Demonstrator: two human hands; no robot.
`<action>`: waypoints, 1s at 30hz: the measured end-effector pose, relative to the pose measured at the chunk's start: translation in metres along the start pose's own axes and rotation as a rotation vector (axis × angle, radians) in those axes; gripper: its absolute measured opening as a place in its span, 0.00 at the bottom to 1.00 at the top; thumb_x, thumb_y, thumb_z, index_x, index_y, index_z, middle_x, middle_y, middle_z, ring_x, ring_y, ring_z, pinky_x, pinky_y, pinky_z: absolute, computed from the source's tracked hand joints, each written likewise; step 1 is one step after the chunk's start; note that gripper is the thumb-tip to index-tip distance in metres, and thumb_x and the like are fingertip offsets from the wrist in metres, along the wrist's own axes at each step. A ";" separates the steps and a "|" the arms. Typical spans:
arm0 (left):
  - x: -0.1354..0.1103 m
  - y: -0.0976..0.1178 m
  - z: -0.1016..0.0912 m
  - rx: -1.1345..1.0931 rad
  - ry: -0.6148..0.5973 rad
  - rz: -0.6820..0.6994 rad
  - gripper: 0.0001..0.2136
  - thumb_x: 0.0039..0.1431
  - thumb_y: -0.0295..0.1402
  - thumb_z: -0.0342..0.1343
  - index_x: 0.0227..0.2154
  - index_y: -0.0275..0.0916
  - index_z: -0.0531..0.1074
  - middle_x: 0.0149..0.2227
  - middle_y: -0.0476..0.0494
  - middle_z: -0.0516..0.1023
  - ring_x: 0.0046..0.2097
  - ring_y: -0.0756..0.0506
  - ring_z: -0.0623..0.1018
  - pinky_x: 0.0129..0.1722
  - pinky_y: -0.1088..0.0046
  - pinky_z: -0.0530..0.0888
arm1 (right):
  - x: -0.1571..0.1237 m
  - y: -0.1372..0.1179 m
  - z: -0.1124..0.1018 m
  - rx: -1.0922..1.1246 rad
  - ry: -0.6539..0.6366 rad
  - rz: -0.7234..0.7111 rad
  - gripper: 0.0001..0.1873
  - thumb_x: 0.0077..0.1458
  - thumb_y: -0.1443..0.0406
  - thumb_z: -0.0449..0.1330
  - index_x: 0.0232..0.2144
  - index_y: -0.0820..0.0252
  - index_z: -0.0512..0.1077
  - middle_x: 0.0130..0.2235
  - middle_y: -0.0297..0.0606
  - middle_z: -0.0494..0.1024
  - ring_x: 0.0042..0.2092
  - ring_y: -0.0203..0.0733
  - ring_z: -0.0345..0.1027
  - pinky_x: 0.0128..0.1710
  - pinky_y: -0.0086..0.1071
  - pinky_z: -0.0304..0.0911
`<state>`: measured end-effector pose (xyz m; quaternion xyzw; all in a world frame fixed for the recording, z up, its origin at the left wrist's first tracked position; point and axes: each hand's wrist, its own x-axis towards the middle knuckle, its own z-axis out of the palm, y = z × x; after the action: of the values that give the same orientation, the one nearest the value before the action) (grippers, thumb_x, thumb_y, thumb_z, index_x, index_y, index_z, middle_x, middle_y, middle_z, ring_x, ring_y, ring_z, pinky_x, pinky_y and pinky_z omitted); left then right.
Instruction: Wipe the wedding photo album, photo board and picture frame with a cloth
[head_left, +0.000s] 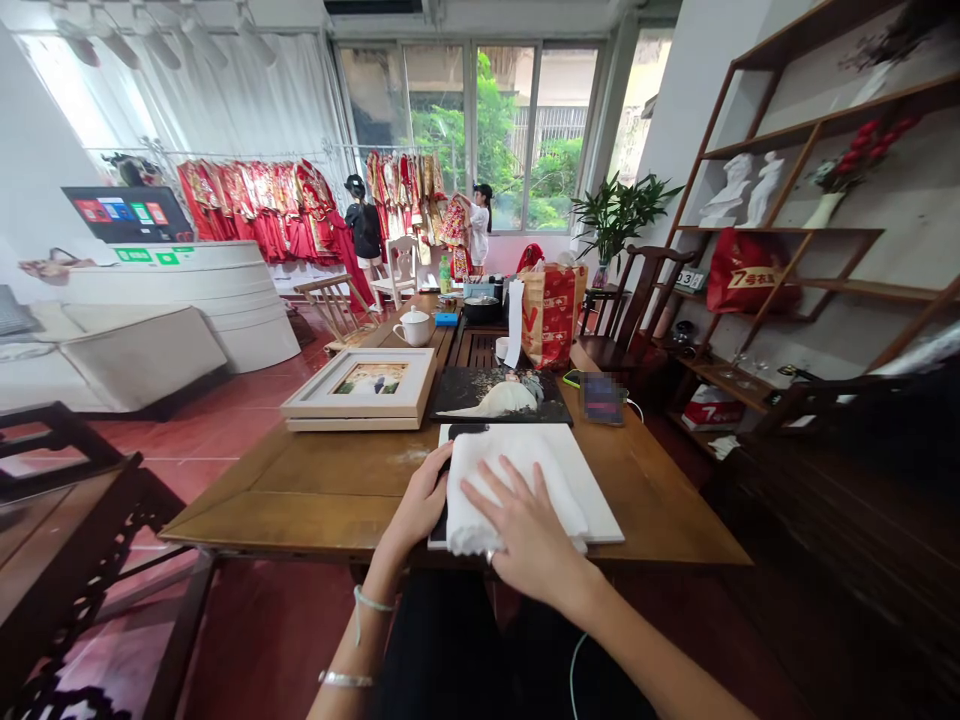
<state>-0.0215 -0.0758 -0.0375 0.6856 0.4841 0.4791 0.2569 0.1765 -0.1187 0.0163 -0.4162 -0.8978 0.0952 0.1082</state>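
Note:
A white folded cloth point(495, 470) lies on a flat white-edged board point(592, 490) at the near edge of the wooden table point(315, 490). My right hand point(525, 525) lies flat on the cloth with its fingers spread. My left hand point(421, 497) curls round the board's left edge beside the cloth. Behind the board lie a dark photo print point(501, 396) and a pale wooden picture frame point(361, 388).
Farther back on the table stand a white teapot point(414, 326), a red gift bag point(551, 312), a phone point(602, 398) and a dark pot point(481, 308). Wooden chairs and a shelf unit point(795, 230) line the right. Two people stand by racks of red garments point(262, 205) at the far windows.

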 end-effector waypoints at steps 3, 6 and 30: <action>-0.001 0.000 0.000 -0.007 -0.008 0.004 0.18 0.59 0.30 0.47 0.52 0.39 0.67 0.57 0.40 0.69 0.59 0.43 0.67 0.61 0.59 0.59 | -0.028 -0.005 -0.007 0.068 -0.077 -0.065 0.47 0.39 0.71 0.54 0.63 0.43 0.50 0.67 0.32 0.45 0.67 0.51 0.27 0.60 0.58 0.21; 0.000 -0.001 -0.001 0.017 -0.008 0.027 0.19 0.58 0.27 0.46 0.53 0.40 0.67 0.57 0.42 0.69 0.60 0.45 0.66 0.62 0.59 0.57 | -0.048 0.005 -0.018 0.109 -0.116 -0.063 0.50 0.33 0.74 0.50 0.62 0.40 0.52 0.66 0.25 0.47 0.67 0.45 0.30 0.62 0.53 0.24; 0.002 0.008 -0.001 0.015 -0.024 -0.008 0.19 0.58 0.30 0.47 0.52 0.39 0.67 0.58 0.40 0.68 0.60 0.43 0.66 0.62 0.59 0.58 | -0.009 -0.014 0.003 0.025 0.037 0.056 0.42 0.46 0.66 0.56 0.63 0.45 0.49 0.67 0.37 0.45 0.67 0.54 0.27 0.60 0.59 0.22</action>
<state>-0.0188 -0.0778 -0.0298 0.6914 0.4871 0.4662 0.2595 0.1713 -0.1344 0.0164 -0.4414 -0.8823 0.1018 0.1275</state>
